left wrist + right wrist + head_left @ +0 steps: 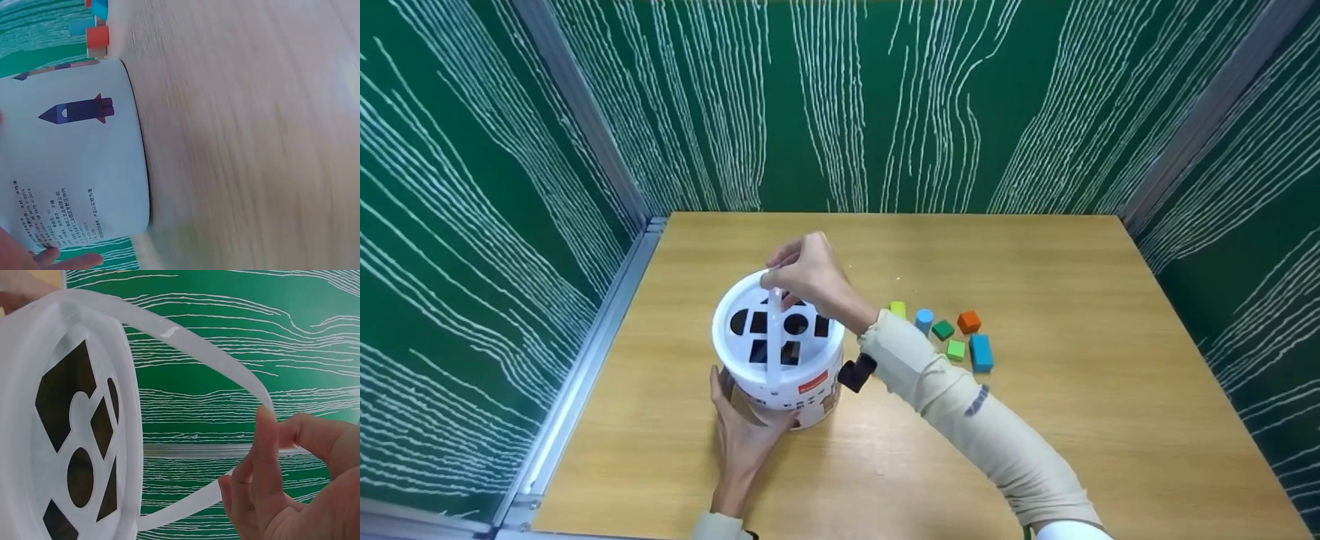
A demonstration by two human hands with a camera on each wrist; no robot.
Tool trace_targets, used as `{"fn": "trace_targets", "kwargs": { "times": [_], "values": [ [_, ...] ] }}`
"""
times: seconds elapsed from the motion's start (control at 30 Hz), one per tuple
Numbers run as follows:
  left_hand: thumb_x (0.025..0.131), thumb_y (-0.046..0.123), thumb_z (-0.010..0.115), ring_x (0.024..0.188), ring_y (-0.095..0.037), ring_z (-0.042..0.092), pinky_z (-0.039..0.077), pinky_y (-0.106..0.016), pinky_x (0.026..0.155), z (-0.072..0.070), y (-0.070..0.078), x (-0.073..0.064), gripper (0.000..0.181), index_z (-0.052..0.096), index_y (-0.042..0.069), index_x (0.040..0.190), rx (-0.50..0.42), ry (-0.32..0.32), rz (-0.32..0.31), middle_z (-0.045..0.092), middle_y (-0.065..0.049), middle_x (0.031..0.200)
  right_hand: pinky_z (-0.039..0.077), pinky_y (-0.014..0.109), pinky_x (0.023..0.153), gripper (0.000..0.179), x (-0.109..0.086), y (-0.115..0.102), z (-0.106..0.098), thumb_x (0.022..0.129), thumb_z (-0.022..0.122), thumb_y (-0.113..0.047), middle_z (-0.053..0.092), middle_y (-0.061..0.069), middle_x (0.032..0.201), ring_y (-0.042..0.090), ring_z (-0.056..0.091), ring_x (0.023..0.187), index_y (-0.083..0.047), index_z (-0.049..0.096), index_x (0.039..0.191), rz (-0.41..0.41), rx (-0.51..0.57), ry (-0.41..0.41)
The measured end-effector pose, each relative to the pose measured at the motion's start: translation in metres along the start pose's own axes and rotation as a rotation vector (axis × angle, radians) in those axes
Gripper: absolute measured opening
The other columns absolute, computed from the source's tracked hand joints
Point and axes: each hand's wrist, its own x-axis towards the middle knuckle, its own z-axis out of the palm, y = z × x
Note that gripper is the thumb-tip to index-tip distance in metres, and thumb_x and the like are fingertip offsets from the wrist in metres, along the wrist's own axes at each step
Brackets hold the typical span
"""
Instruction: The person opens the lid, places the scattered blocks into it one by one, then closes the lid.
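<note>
A white shape-sorter bucket (819, 399) stands upright on the table, left of the middle, with printed pictures and text on its wall. Its white lid (740, 358) has several dark cut-out holes, among them round, half-round and square ones. My right hand (812, 279) pinches the top of the white strap handle (774, 341) between thumb and fingers. The right wrist view shows the handle (197, 351) arched up above the lid. Low on the near side, my left hand (746, 439) holds the bucket, thumb and fingers spread around its wall. Some left fingertips are hidden.
Right of the bucket lie several blocks: a yellow-green one (898, 308), a blue cylinder (924, 320), a dark green one (943, 330), an orange-red one (969, 322), a light green one (955, 350) and a blue one (981, 353). Green walls (885, 112) enclose the wooden table (1057, 375).
</note>
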Motion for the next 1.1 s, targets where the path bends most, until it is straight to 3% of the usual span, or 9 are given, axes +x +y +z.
{"fn": "trace_targets", "kwargs": {
  "times": [0.27, 0.47, 0.8, 1.1],
  "values": [
    [0.057, 0.050, 0.087, 0.141, -0.025, 0.019, 0.020, -0.054, 0.111, -0.004, -0.004, 0.002, 0.128, 0.000, 0.033, 0.150, -0.016, -0.018, 0.016, 0.018, -0.001, 0.155, 0.057, 0.038, 0.056, 0.019, -0.001, 0.002, 0.000, 0.074, 0.075, 0.001, 0.065, 0.011, 0.085, 0.021, 0.064, 0.062, -0.003, 0.067, 0.091, -0.001, -0.005, -0.009],
    [0.058, 0.048, 0.087, 0.141, -0.024, 0.018, 0.019, -0.054, 0.111, -0.006, -0.006, 0.003, 0.126, 0.001, 0.036, 0.149, -0.039, -0.037, -0.001, 0.016, 0.001, 0.156, 0.058, 0.039, 0.057, 0.022, 0.000, 0.003, -0.002, 0.074, 0.075, 0.001, 0.065, 0.011, 0.085, 0.022, 0.065, 0.064, -0.001, 0.067, 0.094, 0.016, 0.001, -0.025],
    [0.058, 0.040, 0.090, 0.141, -0.027, 0.018, 0.019, -0.055, 0.111, -0.005, -0.008, 0.004, 0.127, 0.002, 0.035, 0.150, -0.079, -0.059, 0.048, 0.014, 0.000, 0.156, 0.057, 0.036, 0.055, 0.020, 0.003, 0.007, -0.007, 0.074, 0.075, 0.000, 0.063, 0.012, 0.088, 0.023, 0.066, 0.069, -0.004, 0.066, 0.091, 0.000, -0.001, -0.034],
    [0.059, 0.037, 0.090, 0.140, -0.028, 0.019, 0.021, -0.056, 0.110, -0.004, -0.010, 0.008, 0.127, 0.002, 0.031, 0.150, -0.084, -0.069, 0.078, 0.014, -0.001, 0.156, 0.057, 0.032, 0.053, 0.020, 0.007, 0.008, -0.014, 0.075, 0.076, -0.001, 0.062, 0.011, 0.087, 0.023, 0.065, 0.069, -0.001, 0.067, 0.093, -0.021, -0.068, -0.040]
  ]
}}
